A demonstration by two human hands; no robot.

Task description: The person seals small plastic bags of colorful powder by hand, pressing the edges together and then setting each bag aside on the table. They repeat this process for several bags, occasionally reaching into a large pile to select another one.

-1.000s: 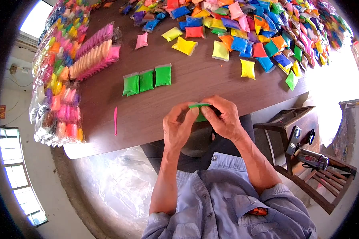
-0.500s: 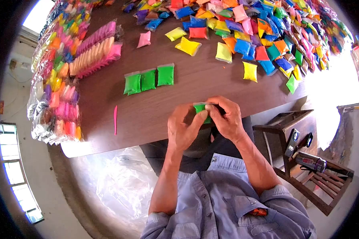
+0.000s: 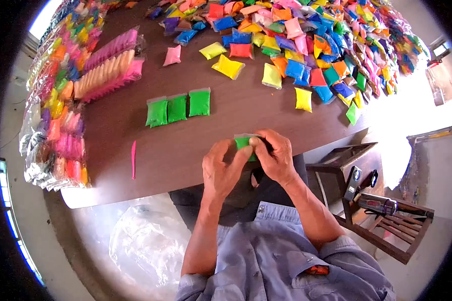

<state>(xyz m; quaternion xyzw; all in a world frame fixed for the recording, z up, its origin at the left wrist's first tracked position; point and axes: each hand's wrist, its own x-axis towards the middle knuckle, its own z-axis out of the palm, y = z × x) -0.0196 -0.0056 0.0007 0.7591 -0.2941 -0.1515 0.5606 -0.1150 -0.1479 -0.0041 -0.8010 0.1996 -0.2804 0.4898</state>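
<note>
A small green packet is pinched between my two hands just over the table's front edge. My left hand grips its left side, thumb on top. On its right side, my right hand presses with thumb and fingers. Parts of the packet are hidden behind the thumbs. Beyond my hands, three green packets lie side by side on the brown table. A thin pink plastic tool lies to the left.
Many coloured packets are heaped at the back right. Bagged packets line the left edge, with rows of pink and peach packets beside them. At right stands a wooden stool with a metal flask. Clear plastic lies below.
The whole view has shifted a little, so the table items appear farther left. Both hands still hold the green packet, with slightly more of it showing.
</note>
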